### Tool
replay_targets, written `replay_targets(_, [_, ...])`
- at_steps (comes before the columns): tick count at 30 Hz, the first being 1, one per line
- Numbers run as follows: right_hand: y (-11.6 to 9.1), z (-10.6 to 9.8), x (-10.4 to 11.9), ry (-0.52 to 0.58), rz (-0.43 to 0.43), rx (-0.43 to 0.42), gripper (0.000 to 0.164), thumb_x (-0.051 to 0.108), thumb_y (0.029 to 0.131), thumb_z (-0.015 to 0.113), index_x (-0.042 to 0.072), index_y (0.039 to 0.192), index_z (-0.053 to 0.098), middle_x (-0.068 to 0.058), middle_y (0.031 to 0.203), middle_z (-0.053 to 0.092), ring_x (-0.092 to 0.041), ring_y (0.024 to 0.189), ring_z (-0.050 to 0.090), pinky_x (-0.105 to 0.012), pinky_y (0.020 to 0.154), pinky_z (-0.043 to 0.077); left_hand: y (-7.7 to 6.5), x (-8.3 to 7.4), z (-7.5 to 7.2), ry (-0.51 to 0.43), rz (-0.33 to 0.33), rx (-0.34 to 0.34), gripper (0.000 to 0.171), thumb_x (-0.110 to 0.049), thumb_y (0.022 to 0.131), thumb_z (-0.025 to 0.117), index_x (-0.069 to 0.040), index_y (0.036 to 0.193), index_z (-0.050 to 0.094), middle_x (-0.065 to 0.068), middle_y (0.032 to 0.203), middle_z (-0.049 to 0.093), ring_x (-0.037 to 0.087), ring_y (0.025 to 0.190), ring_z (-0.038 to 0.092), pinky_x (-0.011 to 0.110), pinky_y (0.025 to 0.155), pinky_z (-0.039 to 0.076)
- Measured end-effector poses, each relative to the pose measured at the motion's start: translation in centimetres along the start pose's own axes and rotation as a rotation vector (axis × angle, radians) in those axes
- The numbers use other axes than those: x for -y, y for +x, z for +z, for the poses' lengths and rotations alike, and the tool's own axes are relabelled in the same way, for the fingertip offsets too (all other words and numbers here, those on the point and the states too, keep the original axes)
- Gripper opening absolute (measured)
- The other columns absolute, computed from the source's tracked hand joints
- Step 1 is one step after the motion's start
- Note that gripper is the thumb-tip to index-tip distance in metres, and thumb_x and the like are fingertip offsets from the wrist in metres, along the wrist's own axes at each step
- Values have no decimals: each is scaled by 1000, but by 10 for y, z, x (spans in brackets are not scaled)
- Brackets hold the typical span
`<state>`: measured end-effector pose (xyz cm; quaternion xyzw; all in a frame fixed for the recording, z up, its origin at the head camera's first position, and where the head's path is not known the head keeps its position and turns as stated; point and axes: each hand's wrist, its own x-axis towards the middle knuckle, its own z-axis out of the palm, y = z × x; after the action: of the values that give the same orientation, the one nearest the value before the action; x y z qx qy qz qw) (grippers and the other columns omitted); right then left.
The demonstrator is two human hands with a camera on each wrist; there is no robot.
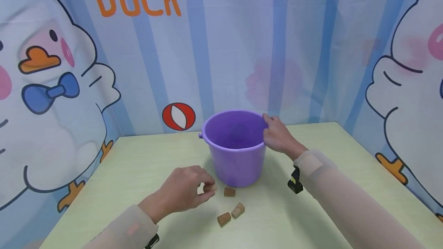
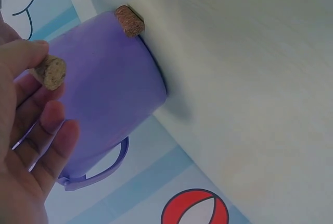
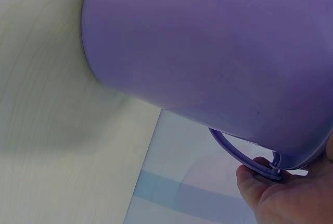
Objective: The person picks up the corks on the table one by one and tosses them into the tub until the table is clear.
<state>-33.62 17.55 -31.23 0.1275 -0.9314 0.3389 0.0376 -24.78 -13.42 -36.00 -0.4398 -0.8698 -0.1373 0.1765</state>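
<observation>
My left hand (image 1: pixel 188 188) pinches a cork (image 2: pixel 51 73) between thumb and index finger, and its other fingers are loosely bent in the left wrist view. A purple bucket (image 1: pixel 237 166) stands upright on the table just beyond it. My right hand (image 1: pixel 281 135) grips the bucket's rim on the right side. In the right wrist view its fingers wrap the place where the purple handle (image 3: pixel 237 153) joins the rim. One cork (image 1: pixel 229 192) lies close in front of the bucket. Nearer to me, a paler cork (image 1: pixel 238 210) and a brown cork (image 1: pixel 223 219) lie side by side.
The pale table (image 1: pixel 145 156) meets a printed curtain (image 1: pixel 228 49) behind the bucket. Curtains with cartoon ducks hang at both sides. Inside, the visible part of the bucket is shaded.
</observation>
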Motion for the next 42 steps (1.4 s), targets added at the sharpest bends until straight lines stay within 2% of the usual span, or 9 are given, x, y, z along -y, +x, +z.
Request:
replay_targets(5, [1, 0, 0, -1, 1, -2, 62, 10, 102, 26, -4, 161, 12, -31, 163, 18, -46, 151, 19, -59, 122, 20, 4, -2, -2, 1, 0, -72, 18, -20, 84, 83, -23, 78, 67, -15, 74, 61, 5, 70, 56, 18, 61, 47])
replay_targets(15, [1, 0, 0, -10, 0, 6, 62, 10, 102, 25, -4, 161, 12, -32, 162, 18, -47, 151, 19, -59, 121, 20, 10, -2, -6, 19, 42, -216, 11, -18, 85, 82, -21, 83, 72, -13, 75, 62, 3, 73, 56, 18, 61, 50])
replay_targets(22, [1, 1, -1, -5, 6, -1, 63, 11, 102, 25, -4, 161, 12, -32, 163, 18, -47, 151, 19, -59, 122, 20, 15, -3, -9, 29, 42, -263, 9, -18, 85, 82, -19, 86, 73, -12, 75, 63, 4, 75, 58, 18, 61, 50])
replay_targets(30, [1, 0, 0, -5, 8, -7, 63, 11, 102, 26, -4, 161, 12, -32, 163, 18, -47, 151, 19, -59, 122, 19, 23, -4, -14, 49, 72, -333, 11, -16, 85, 82, -18, 85, 71, -11, 75, 62, 5, 72, 56, 18, 58, 48])
replay_targets(42, [0, 0, 2, -9, 1, -4, 62, 10, 102, 25, -5, 161, 12, -32, 162, 18, -47, 151, 19, -59, 122, 19, 34, -3, -25, 70, 59, -386, 13, -16, 85, 81, -17, 83, 68, -8, 74, 61, 6, 70, 56, 19, 59, 50])
